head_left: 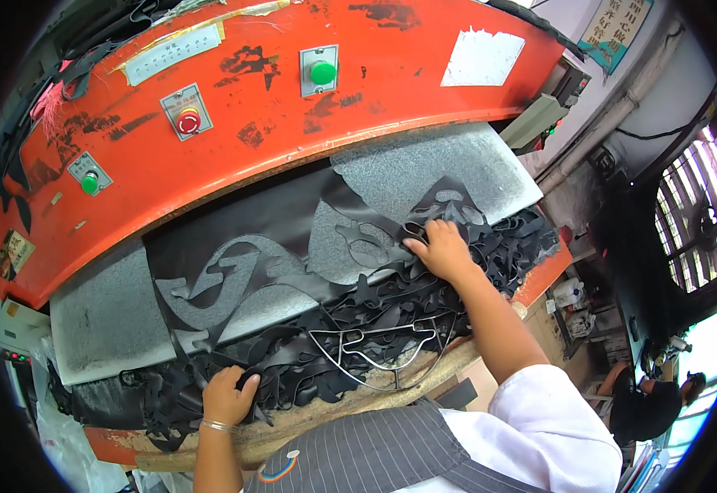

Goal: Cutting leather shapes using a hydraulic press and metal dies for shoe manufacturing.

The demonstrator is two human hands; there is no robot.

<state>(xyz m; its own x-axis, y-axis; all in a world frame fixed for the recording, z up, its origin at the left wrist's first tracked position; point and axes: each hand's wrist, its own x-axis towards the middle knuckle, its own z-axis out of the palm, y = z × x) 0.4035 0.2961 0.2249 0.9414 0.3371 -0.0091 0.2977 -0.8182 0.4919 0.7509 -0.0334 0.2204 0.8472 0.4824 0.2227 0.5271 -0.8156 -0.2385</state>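
A black sheet (pixel 251 209), apparently leather, lies on the grey press bed (pixel 112 320), with curved shapes cut out along its near side. On the right, my right hand (pixel 443 249) is closed on a black offcut (pixel 449 193) with holes in it, thumb and fingers pinching its left edge. My left hand (pixel 228 396) rests at the front left among black scraps (pixel 292 370), fingers curled round some of them; their tips are partly hidden. Between my hands, on the scrap heap, sits a metal cutting die (pixel 395 370) with a thin curved frame.
Behind the bed rises the orange press beam (pixel 251 82) with a red stop button (pixel 187 122) and green buttons (pixel 323 73). A worn orange ledge (pixel 547 275) borders the scraps. At far right another person (pixel 654 407) sits. Clear plastic bags (pixel 75 444) hang at lower left.
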